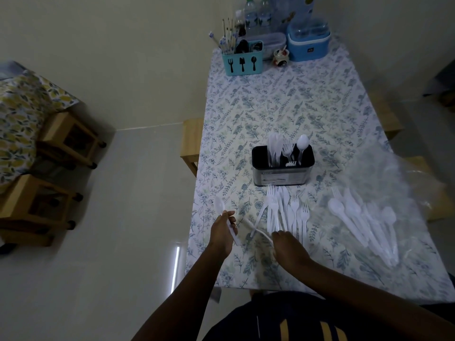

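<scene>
Blue-leafed tablecloth (283, 107) under white cutlery (295, 217); wooden stools (69, 136) left; floor (128, 217) perhaps tiled.

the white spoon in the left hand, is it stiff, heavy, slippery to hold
The spoon looks like thin white plastic, so probably very light and only slightly bendy. The left hand holds it by a pinch on the handle, suggesting little weight. Its smooth surface may slip.

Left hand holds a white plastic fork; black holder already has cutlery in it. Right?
No: the head view shows the left hand holding a white plastic spoon, not a fork. The black holder does already have cutlery in it.
</scene>
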`<state>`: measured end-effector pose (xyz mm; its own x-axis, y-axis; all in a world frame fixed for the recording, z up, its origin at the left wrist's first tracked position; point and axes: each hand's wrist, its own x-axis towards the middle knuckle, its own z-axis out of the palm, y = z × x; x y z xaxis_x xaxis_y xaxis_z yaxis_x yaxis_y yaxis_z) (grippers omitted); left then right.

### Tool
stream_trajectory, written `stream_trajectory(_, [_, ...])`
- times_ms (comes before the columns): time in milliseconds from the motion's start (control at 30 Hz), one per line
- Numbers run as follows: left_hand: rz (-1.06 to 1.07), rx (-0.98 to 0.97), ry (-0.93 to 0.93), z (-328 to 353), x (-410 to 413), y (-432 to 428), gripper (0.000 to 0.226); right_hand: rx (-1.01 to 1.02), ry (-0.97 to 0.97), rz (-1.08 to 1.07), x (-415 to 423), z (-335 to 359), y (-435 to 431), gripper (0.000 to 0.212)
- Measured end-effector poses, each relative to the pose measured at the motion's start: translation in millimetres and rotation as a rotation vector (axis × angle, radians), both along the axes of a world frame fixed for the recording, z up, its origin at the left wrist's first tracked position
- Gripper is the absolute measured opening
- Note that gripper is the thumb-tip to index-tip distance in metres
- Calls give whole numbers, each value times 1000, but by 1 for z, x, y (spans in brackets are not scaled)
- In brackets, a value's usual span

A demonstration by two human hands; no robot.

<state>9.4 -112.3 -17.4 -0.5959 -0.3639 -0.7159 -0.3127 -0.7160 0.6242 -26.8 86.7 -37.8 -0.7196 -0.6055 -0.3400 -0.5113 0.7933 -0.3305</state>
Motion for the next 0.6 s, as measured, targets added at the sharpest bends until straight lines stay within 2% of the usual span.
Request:
stream_trajectory(167, [-41,-45,-30,0,0,1,28,-149,16,-130,0,11,2,5])
stream_trajectory(300, [-191,-74,-42,4,-3,8,29,-266,68,-196,-2,27,1,27])
stream_trajectory(433, [-351,-64,-49,7,-13,15,34,-331,160,-198,-2,40,-2,27])
stream_trajectory(500, [-389,-50,-50,9,-18,20,43,-321,184,-171,-2,41,1,23])
stream_trajectory(600, [-462,-75,-67,11,-22,26,69,-304,224,-140,-2,46,3,25])
